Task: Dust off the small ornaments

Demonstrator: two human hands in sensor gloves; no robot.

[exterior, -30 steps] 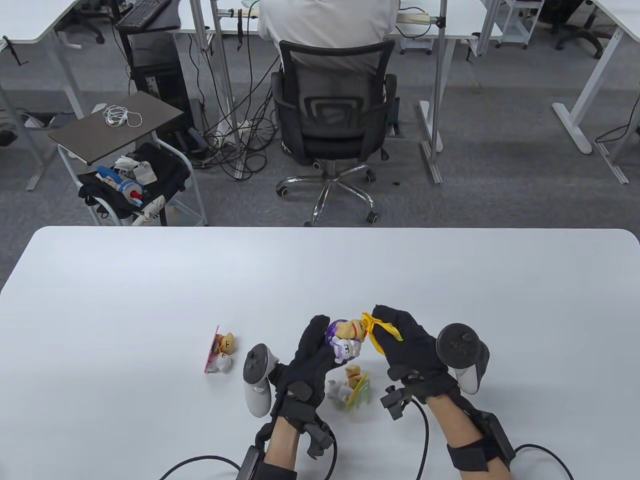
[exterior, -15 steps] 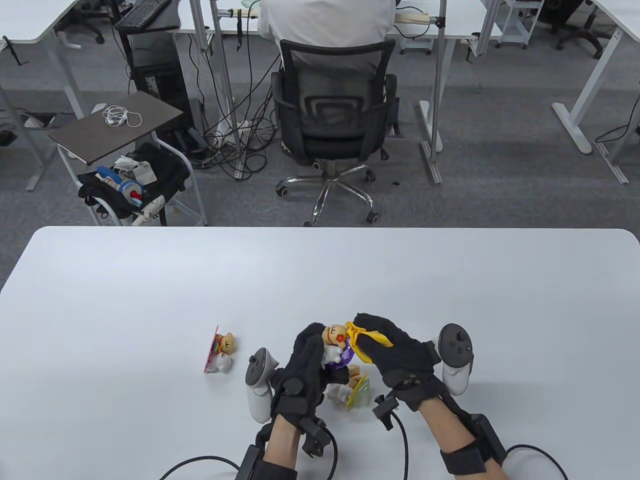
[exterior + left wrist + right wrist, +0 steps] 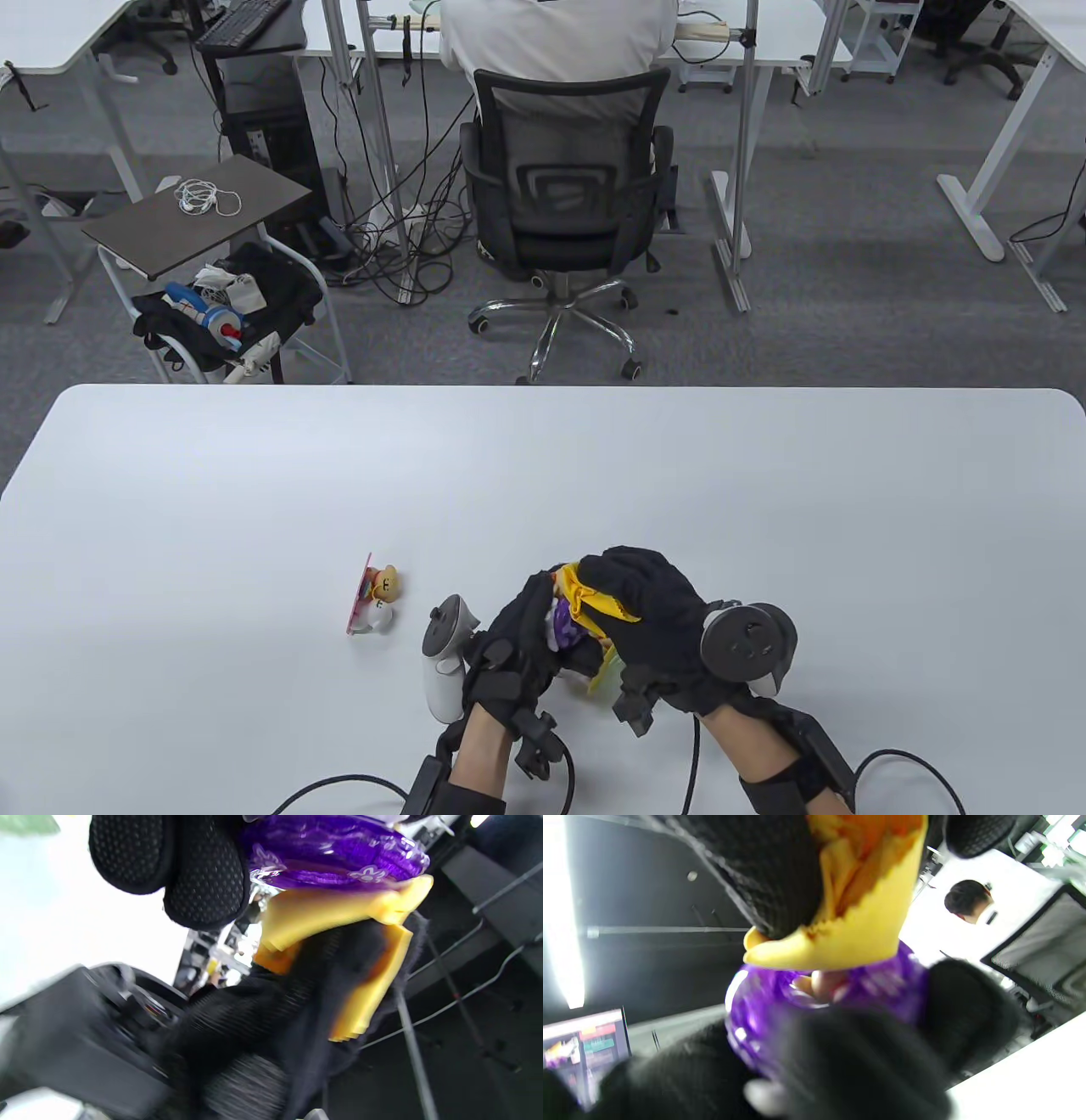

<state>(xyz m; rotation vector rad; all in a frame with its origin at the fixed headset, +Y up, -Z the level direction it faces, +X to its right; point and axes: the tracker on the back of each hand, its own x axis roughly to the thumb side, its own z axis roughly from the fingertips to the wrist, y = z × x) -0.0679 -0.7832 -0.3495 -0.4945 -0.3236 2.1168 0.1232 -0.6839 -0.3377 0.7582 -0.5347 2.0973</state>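
Observation:
My left hand (image 3: 517,632) grips a small bear ornament on a purple base (image 3: 562,626) above the table near the front edge; the base also shows in the left wrist view (image 3: 335,853) and the right wrist view (image 3: 780,993). My right hand (image 3: 649,607) holds a folded yellow cloth (image 3: 585,598) and presses it onto the ornament; the cloth is seen in the left wrist view (image 3: 331,916) and the right wrist view (image 3: 857,912). A second bear ornament on a pink base (image 3: 373,594) lies to the left. A third ornament with a yellow-green base (image 3: 607,675) lies under my hands, mostly hidden.
The white table (image 3: 254,475) stretches wide to the back and both sides. Beyond its far edge stands an office chair (image 3: 564,195) with a seated person, and a small cart (image 3: 212,255) at the left.
Both hands have drawn back toward the front edge and closed together. The right hand has turned over the ornament, and the cloth now covers the bear that was in plain view before.

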